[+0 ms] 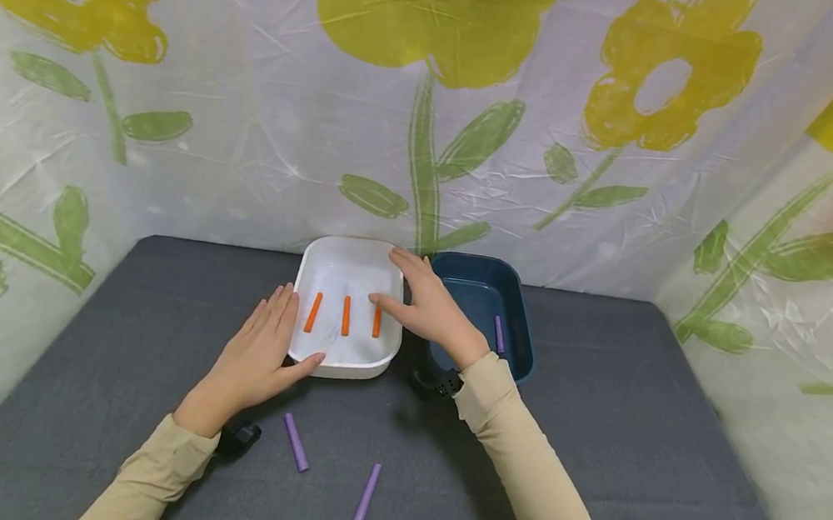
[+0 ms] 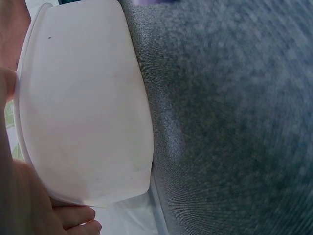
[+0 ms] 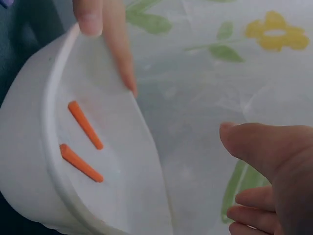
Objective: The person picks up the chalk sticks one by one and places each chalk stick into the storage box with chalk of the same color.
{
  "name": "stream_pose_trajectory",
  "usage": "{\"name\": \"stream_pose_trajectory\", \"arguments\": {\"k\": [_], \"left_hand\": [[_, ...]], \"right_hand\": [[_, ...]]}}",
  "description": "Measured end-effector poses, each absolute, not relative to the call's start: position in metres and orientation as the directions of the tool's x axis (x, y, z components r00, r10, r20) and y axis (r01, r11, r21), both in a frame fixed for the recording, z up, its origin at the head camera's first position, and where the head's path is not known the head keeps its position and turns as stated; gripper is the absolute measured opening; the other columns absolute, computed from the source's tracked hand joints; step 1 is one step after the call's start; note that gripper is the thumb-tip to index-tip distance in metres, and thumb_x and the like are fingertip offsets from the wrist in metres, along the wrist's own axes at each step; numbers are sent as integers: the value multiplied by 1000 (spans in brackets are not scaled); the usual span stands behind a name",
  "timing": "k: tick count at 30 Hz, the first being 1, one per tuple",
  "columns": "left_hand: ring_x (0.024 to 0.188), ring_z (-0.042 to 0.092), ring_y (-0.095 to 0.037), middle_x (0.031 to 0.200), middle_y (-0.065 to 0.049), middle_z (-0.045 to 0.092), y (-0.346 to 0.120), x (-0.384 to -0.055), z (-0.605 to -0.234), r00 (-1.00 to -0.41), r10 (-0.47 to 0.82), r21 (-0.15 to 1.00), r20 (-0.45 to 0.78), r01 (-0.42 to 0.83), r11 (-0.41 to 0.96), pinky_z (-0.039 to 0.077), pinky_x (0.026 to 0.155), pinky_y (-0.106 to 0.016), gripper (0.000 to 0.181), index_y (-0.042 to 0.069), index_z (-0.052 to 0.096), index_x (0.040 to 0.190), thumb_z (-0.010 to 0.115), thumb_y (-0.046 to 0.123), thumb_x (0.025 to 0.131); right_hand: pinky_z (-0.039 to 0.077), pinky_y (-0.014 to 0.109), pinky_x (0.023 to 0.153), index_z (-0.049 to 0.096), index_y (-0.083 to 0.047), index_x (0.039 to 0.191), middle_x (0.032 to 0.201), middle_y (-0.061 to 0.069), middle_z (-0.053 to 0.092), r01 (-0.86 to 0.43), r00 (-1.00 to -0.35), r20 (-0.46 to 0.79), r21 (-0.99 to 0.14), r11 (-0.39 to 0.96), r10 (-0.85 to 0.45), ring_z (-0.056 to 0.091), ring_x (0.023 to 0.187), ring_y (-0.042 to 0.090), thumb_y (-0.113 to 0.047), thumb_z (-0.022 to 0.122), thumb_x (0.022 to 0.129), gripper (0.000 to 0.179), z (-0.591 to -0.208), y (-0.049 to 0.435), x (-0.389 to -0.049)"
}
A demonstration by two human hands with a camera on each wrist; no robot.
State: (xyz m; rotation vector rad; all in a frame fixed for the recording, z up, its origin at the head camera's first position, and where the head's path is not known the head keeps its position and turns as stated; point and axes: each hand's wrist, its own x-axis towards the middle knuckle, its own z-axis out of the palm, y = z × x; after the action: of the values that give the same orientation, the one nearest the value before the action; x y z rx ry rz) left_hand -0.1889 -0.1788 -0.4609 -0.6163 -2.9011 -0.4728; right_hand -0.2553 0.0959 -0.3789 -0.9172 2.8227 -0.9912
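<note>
A white plastic basin (image 1: 343, 361) stands at the back of the table with three tapered orange sticks (image 1: 347, 315) lying inside. Along its left side my left hand (image 1: 256, 362) lies with straight fingers, the thumb spread across the front rim; in the left wrist view, fingertips (image 2: 78, 218) touch the basin's corner. Over the right rim hovers my right hand (image 1: 431, 299), holding nothing, its thumb extended above the rightmost orange stick and partly covering it. The right wrist view shows that thumb (image 3: 249, 142) apart from the basin's wall.
A dark blue basin (image 1: 519, 320) stands just right of the white one, with a purple stick (image 1: 499, 335) inside. Two more purple sticks, one left (image 1: 296, 443) and one right (image 1: 365, 499), lie on the grey cloth in front. A flowered curtain (image 1: 265, 111) hangs behind.
</note>
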Motion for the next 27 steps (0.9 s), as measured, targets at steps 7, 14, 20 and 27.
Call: {"name": "stream_pose_trajectory", "arguments": {"k": [7, 14, 20, 27], "left_hand": [[150, 7, -40, 161, -29, 7, -179, -189, -462, -908, 372, 280, 193, 415, 866, 10, 121, -51, 99, -11, 10, 154, 49, 61, 97], [150, 6, -39, 162, -28, 6, -177, -189, -462, -908, 373, 284, 190, 415, 864, 10, 121, -51, 100, -11, 10, 154, 49, 61, 96], [150, 7, -40, 161, -28, 7, -177, -188, -461, -907, 373, 285, 195, 417, 863, 10, 121, -51, 100, -12, 11, 154, 50, 61, 96], [150, 7, -39, 162, -28, 6, -178, -188, -462, -908, 372, 282, 193, 414, 865, 10, 121, -51, 100, -11, 11, 154, 49, 61, 96]], "right_hand": [[8, 38, 122, 41, -3, 151, 157, 12, 36, -552, -825, 267, -565, 613, -498, 25, 148, 25, -36, 66, 96, 69, -380, 112, -236], [12, 42, 122, 45, -6, 149, 157, 8, 38, -533, -845, 323, -581, 615, -427, 24, 148, 25, -34, 68, 95, 65, -385, 136, -216], [13, 42, 122, 49, -6, 146, 153, 10, 43, -569, -822, 401, -547, 614, -404, 33, 145, 27, -32, 70, 94, 62, -391, 163, -203], [18, 42, 121, 55, -3, 140, 147, 14, 50, -586, -803, 479, -531, 613, -353, 42, 139, 29, -22, 73, 92, 55, -399, 195, -191]]}}
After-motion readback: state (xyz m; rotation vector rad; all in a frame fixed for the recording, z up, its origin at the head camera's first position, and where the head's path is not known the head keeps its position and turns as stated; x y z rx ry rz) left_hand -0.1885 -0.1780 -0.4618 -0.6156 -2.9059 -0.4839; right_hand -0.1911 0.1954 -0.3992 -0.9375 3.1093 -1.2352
